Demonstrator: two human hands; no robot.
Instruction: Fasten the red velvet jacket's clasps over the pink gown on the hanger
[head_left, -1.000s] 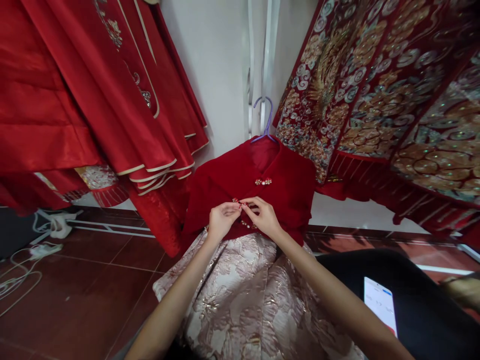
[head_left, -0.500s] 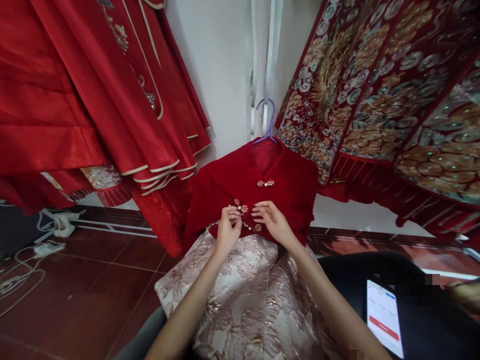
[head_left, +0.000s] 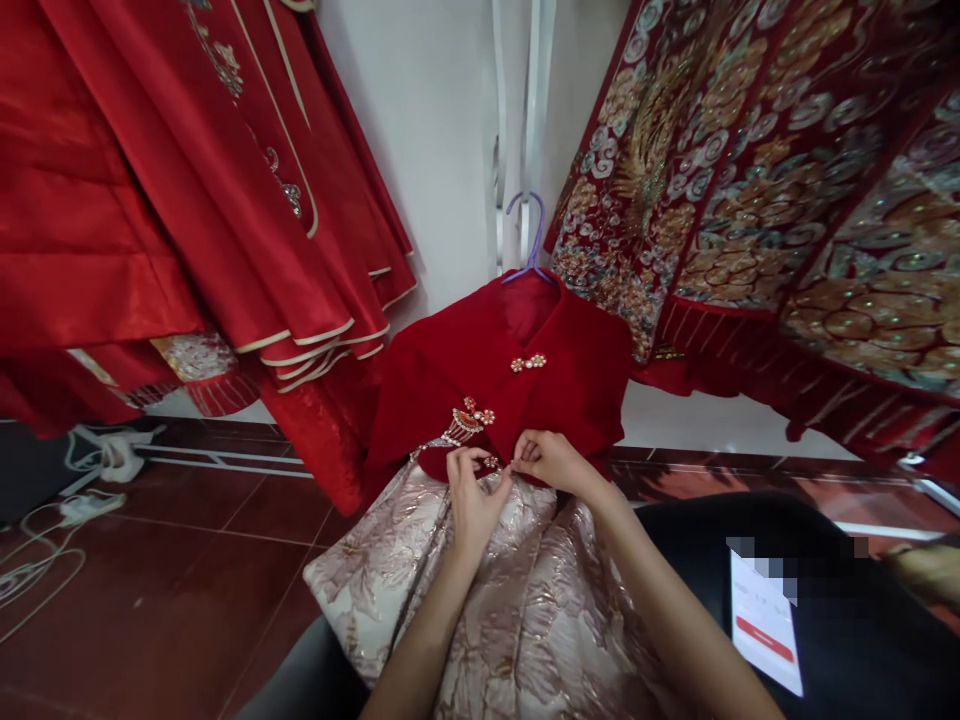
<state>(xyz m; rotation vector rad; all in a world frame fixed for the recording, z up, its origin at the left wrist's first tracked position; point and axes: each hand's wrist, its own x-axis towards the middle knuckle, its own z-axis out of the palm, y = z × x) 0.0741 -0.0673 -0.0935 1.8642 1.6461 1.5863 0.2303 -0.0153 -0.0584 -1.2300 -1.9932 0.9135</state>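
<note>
A red velvet jacket [head_left: 457,350] hangs on a purple hanger [head_left: 534,245]. One jewelled clasp [head_left: 529,363] is fastened near its neck. Lower down, a floral brooch-like ornament [head_left: 469,420] with hanging strands lies on its front. At the bottom of the front opening, my left hand [head_left: 476,500] is closed, thumb and fingers around a small jewelled clasp [head_left: 491,462]. My right hand [head_left: 553,462] pinches at the same spot from the other side, its fingertips meeting my left thumb. Those fingertips hide the clasp's other half. Shiny pink-and-silver brocade [head_left: 510,600] hangs below the jacket.
Red satin garments with pale piping [head_left: 300,250] hang at left, heavily embroidered red garments [head_left: 720,200] at right. A phone [head_left: 763,620] with a lit screen rests on a black surface at lower right. White cables and a power strip [head_left: 90,508] lie on the tiled floor.
Both hands have moved down from the floral ornament to the lower clasp and come together. The ornament with its strands is now uncovered. Fingers that were looser are now pinched.
</note>
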